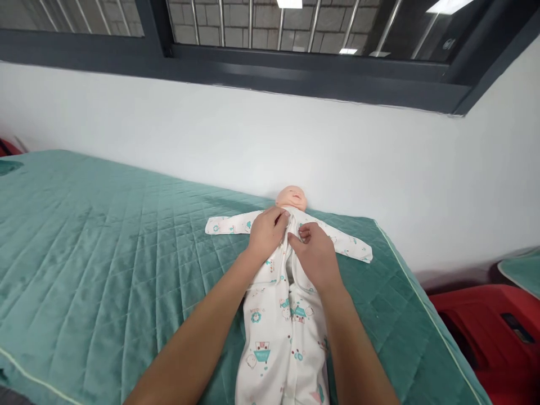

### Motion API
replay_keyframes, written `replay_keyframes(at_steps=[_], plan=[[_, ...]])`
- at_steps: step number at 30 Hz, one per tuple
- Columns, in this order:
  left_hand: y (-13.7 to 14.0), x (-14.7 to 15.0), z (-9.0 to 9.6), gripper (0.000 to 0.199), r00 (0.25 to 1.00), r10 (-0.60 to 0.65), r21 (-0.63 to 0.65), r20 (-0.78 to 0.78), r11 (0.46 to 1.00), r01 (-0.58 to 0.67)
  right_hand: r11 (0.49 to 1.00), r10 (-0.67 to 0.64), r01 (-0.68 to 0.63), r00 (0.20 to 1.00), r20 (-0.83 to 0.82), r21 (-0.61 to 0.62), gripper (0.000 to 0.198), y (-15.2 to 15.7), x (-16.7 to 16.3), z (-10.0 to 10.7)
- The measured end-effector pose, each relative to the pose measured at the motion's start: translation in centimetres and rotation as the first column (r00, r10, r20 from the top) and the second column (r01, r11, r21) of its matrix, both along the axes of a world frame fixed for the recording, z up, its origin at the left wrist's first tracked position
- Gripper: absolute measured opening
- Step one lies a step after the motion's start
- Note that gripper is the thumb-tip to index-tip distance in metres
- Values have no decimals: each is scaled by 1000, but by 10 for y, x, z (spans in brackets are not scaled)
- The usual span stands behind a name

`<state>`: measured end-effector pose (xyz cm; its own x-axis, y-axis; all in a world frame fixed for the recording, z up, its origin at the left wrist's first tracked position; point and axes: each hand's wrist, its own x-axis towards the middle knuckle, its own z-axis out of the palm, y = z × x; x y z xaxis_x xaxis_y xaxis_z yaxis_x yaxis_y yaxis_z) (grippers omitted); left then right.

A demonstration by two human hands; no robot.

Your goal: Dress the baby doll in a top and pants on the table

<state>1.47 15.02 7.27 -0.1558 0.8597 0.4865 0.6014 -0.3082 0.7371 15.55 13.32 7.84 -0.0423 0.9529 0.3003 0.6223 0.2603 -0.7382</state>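
Note:
A baby doll (292, 197) lies on its back, its head toward the wall. White baby clothes (265, 332) with a teal and pink print cover its body, and both sleeves stretch out to the sides. At the neck, my left hand (269, 229) pinches one edge of the front opening with curled fingers. My right hand (315, 250) sits a little lower on the chest, thumb and fingers closed at the other edge. Below my hands the front gapes partly apart. The exact bits of fabric between my fingertips are hard to make out.
A green quilted cover (139, 270) spreads beneath the doll, with pale piping along its edges. Behind it rises a white wall (202, 135) under a dark window frame (253, 73). A red plastic object (498, 337) stands at the lower right.

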Motion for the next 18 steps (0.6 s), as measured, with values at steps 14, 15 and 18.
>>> replay_keyframes(at_steps=[14,15,18], plan=[[-5,-1,10,11,991,-134,-223,-7,966,129,980,-20,-52,935,-354,-194,23,11,11,0],[-5,-5,12,10,983,-179,-236,48,954,186,977,-8,-75,919,-394,-197,25,13,13,-1],[-6,-16,15,12,934,-282,-250,219,909,333,972,32,-136,887,-461,-194,32,19,18,-4]])
